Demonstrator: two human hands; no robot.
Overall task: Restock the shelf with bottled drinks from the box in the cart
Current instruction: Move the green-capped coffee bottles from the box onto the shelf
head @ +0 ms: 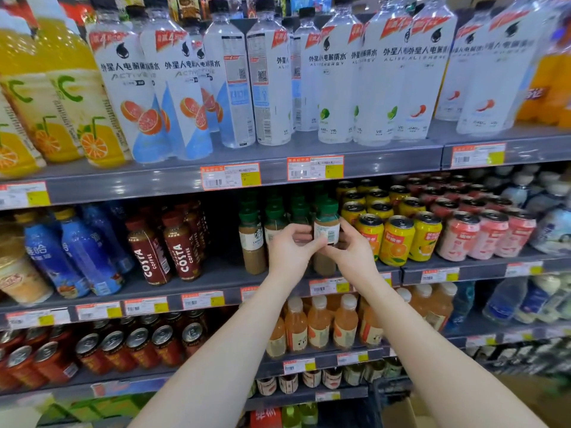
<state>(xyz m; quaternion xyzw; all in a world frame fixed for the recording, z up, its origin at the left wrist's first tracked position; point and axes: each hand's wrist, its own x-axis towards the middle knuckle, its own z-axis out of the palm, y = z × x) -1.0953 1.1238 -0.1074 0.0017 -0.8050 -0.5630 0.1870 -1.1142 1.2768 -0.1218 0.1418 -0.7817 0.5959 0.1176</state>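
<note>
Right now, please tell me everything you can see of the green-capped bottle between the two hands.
The bottle has a dark green cap, a see-through body of light brown drink and a white label whose barcode faces the camera. It is upright at the front of a row of like bottles on the shelf, left of the yellow cans. The left hand and the right hand pinch it at the label from either side.
</note>
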